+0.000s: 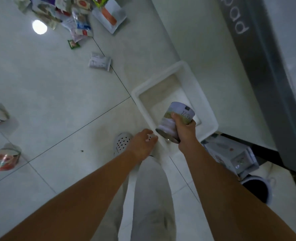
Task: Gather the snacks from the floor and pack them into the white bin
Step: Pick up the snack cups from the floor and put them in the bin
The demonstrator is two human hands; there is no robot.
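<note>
Over the bin [208, 101], a can [175, 119] is grasped by the right hand [184, 127]; the left hand [142, 145] is relaxed, holding nothing. Lowering and release are judged next.

A can [168, 122] is held above the bin [161, 79]. From the bin, a packet [100, 62] is placed at ten o'clock, the pile [77, 20] at eleven, boxes [230, 153] at four, a shoe [122, 143] at eight.
</note>
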